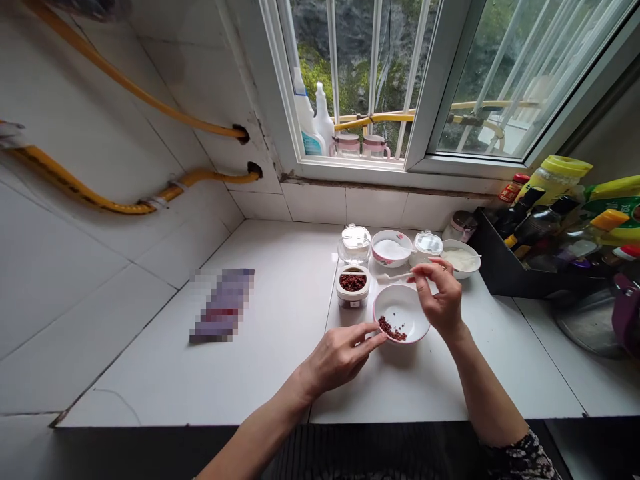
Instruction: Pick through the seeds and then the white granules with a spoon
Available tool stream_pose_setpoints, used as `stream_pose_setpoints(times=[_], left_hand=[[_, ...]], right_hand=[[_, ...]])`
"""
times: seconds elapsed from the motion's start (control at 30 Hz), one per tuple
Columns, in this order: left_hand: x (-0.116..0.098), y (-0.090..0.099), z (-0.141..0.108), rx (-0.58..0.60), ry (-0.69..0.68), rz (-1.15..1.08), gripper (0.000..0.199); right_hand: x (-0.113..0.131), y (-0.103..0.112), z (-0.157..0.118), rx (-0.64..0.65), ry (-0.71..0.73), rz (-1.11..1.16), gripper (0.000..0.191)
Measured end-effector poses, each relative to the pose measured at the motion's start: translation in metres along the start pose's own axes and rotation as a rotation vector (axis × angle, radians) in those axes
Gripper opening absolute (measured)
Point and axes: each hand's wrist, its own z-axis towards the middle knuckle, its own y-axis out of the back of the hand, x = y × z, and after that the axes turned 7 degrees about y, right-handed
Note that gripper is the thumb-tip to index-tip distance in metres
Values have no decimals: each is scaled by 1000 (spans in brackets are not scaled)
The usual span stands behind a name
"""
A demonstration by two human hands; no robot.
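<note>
At bowl (413,313) | right hand (441,297): spoon (393,278) | left hand (340,357): rim (419,338) | jar label (355,304) (unreadable)

I count one spoon (393,277) in my right fingers (424,269), one bowl (411,310) at my left fingers (367,329), two other bowls (389,257) beyond the right ones and, farther, two bottles (324,125), two pink-lidded jars (346,147).

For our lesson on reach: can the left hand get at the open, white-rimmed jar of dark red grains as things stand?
Probably yes: the left hand, fingers at the white, pink-edged bowl, is close to the jar, with nothing visible standing between them.
</note>
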Motion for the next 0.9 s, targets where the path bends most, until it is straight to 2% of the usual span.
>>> stream_pose_setpoints(times=[0.17,0.37,0.5,0.67,0.9], left_hand=[[0,1,1,-3,-12,1,29],[0,1,-2,10,-14,-1,32],[1,2,-2,21,-17,-7,31],[1,2,-2,28,-13,-10,31],[1,2,-3,24,-9,-8,30]], right_hand=[[-19,11,-13,292,-189,-35,16],[-14,-7,-22,506,-286,72,17],[-7,-11,-21,509,-414,167,17],[-10,-2,-15,414,-552,245,17],[-15,0,-15,406,-589,204,16]])
